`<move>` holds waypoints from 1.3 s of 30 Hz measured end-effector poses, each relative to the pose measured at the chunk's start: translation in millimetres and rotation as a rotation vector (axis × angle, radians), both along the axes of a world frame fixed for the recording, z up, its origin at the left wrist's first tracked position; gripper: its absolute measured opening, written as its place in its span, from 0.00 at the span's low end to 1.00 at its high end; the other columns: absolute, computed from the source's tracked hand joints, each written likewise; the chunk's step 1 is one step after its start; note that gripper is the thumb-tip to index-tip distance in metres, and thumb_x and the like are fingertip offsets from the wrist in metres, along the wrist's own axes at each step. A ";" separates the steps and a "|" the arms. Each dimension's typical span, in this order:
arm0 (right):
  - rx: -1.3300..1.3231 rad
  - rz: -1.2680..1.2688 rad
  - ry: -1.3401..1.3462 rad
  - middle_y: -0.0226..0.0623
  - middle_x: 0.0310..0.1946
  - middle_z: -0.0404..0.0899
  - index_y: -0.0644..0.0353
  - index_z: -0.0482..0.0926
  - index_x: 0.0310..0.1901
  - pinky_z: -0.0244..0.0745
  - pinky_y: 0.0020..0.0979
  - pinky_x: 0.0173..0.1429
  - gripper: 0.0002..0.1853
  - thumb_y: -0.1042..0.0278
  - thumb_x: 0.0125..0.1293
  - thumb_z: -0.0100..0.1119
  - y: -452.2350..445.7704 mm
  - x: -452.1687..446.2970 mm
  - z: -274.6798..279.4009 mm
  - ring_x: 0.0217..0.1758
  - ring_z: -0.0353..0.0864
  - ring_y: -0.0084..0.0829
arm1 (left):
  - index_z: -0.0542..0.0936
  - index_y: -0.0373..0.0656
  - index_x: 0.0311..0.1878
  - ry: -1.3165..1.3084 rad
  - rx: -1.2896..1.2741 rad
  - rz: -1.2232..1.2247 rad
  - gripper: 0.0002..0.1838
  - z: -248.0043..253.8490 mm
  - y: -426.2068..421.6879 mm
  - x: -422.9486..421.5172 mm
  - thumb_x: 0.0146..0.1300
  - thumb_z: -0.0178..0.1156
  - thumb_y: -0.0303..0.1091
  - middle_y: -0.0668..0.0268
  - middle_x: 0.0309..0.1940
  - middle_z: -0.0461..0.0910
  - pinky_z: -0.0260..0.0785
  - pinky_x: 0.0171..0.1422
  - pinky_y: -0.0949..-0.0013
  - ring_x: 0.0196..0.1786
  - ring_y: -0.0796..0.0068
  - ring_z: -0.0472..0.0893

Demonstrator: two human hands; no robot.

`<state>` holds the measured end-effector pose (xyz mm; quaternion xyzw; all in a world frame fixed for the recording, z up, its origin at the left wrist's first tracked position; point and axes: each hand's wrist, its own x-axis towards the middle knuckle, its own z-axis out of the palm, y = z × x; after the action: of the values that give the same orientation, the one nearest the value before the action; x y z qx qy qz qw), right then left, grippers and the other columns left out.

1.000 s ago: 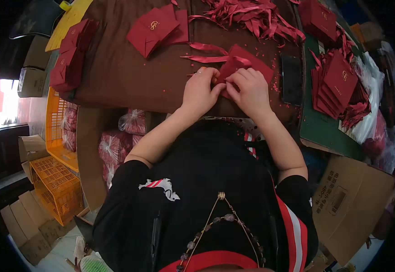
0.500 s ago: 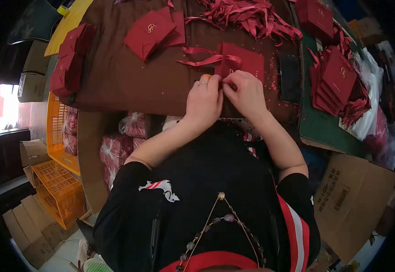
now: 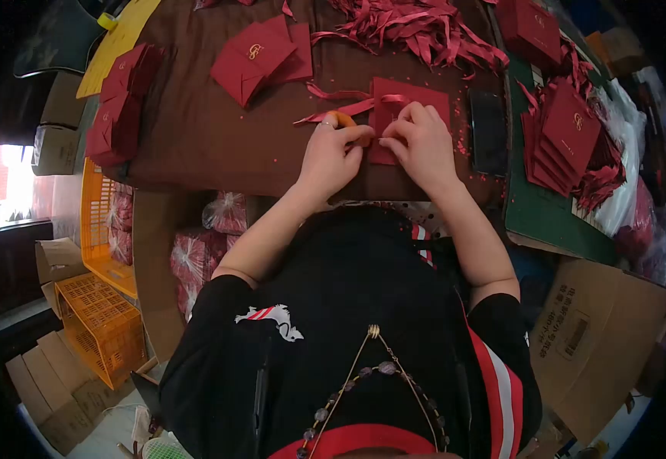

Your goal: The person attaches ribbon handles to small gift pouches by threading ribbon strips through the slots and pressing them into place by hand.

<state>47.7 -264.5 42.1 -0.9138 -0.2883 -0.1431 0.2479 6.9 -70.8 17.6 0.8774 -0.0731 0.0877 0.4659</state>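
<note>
I'm seeing passage opening over the brown cloth between the left-edge red stacks and the left hand; the ribbon heap is blocking the far side.

The one camera was worn on the head, and it looked forward and steeply down. The black shirt was very near below it; the left hand, the right hand and the brown table were farther, in the upper half. The view was wide, with dark rounded edges.
</note>
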 end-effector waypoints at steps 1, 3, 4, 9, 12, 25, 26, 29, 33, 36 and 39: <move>0.048 0.023 0.090 0.35 0.38 0.78 0.54 0.86 0.32 0.75 0.42 0.51 0.08 0.62 0.54 0.75 -0.7 3.0 -3.8 0.46 0.77 0.41 | 0.88 0.44 0.45 -0.001 0.001 -0.004 0.10 -3.5 -0.1 2.8 0.61 0.64 0.29 0.54 0.42 0.79 0.75 0.53 0.56 0.48 0.52 0.80; 0.096 0.044 0.178 0.36 0.38 0.78 0.54 0.87 0.32 0.74 0.42 0.51 0.08 0.62 0.54 0.75 -2.2 6.6 -10.8 0.46 0.77 0.41 | 0.89 0.44 0.45 -0.028 0.063 0.000 0.10 -9.2 -1.2 6.3 0.60 0.66 0.30 0.54 0.42 0.79 0.75 0.53 0.56 0.48 0.52 0.80; 0.132 0.059 0.218 0.36 0.38 0.78 0.53 0.88 0.32 0.75 0.42 0.51 0.08 0.61 0.54 0.76 -2.0 8.8 -14.0 0.46 0.77 0.41 | 0.89 0.44 0.45 -0.031 0.065 0.001 0.10 -10.6 -1.9 7.7 0.60 0.66 0.30 0.54 0.42 0.79 0.75 0.53 0.56 0.48 0.52 0.80; 0.250 0.112 0.391 0.36 0.37 0.79 0.55 0.87 0.33 0.75 0.39 0.51 0.11 0.60 0.54 0.77 -7.9 16.9 -19.9 0.45 0.78 0.40 | 0.88 0.43 0.42 -0.150 0.085 -0.032 0.09 -14.8 1.2 11.7 0.58 0.69 0.32 0.56 0.41 0.79 0.75 0.50 0.56 0.45 0.52 0.81; 0.321 0.096 0.447 0.35 0.35 0.78 0.57 0.84 0.36 0.74 0.37 0.50 0.16 0.60 0.52 0.79 -11.4 12.2 -14.5 0.43 0.77 0.38 | 0.86 0.41 0.42 -0.201 0.143 -0.084 0.09 -8.9 5.7 8.9 0.58 0.69 0.28 0.58 0.40 0.80 0.75 0.50 0.58 0.46 0.54 0.81; 0.297 0.121 0.429 0.34 0.36 0.74 0.57 0.74 0.47 0.73 0.37 0.51 0.28 0.63 0.48 0.83 -23.8 6.9 -16.9 0.43 0.75 0.37 | 0.87 0.47 0.38 -0.273 0.335 0.233 0.04 5.2 89.5 -17.7 0.59 0.71 0.33 0.59 0.37 0.79 0.74 0.43 0.58 0.41 0.56 0.82; 0.292 0.153 0.419 0.36 0.41 0.74 0.58 0.75 0.49 0.75 0.38 0.51 0.29 0.62 0.49 0.82 -23.5 9.4 -16.0 0.44 0.76 0.37 | 0.87 0.47 0.38 -0.281 0.334 0.239 0.04 5.3 88.6 -19.0 0.59 0.71 0.33 0.59 0.37 0.79 0.74 0.43 0.58 0.41 0.56 0.82; 0.317 0.075 0.398 0.38 0.48 0.74 0.59 0.77 0.54 0.77 0.39 0.51 0.29 0.62 0.53 0.80 -20.6 17.0 12.1 0.44 0.77 0.38 | 0.87 0.49 0.46 -0.193 0.246 0.269 0.09 0.8 87.6 -21.8 0.62 0.68 0.32 0.59 0.41 0.79 0.75 0.48 0.57 0.45 0.54 0.82; -0.084 -0.139 0.106 0.48 0.59 0.74 0.63 0.69 0.67 0.80 0.47 0.58 0.48 0.40 0.51 0.78 -30.2 49.4 -2.0 0.56 0.82 0.51 | 0.76 0.47 0.65 -0.211 0.334 0.211 0.25 -6.5 79.7 -18.7 0.64 0.67 0.34 0.58 0.48 0.80 0.72 0.54 0.56 0.51 0.52 0.80; -0.238 -0.161 0.274 0.50 0.55 0.75 0.63 0.72 0.65 0.79 0.47 0.58 0.51 0.37 0.44 0.80 -26.9 52.8 14.6 0.55 0.81 0.53 | 0.76 0.47 0.66 -0.215 0.357 0.235 0.26 -8.2 72.5 -18.3 0.65 0.67 0.35 0.58 0.48 0.80 0.72 0.55 0.56 0.49 0.52 0.79; -0.123 -0.090 0.251 0.46 0.48 0.79 0.60 0.84 0.53 0.79 0.44 0.55 0.34 0.41 0.51 0.78 -40.8 51.4 27.0 0.52 0.83 0.49 | 0.77 0.46 0.66 -0.243 0.397 0.241 0.25 -19.4 74.8 -19.7 0.66 0.67 0.36 0.58 0.49 0.80 0.71 0.54 0.56 0.49 0.51 0.78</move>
<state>99.1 -305.3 69.1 -0.9500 -0.2218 -0.0207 0.2187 -12.8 4.0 -1.8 0.9371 -0.0390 0.2312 0.2584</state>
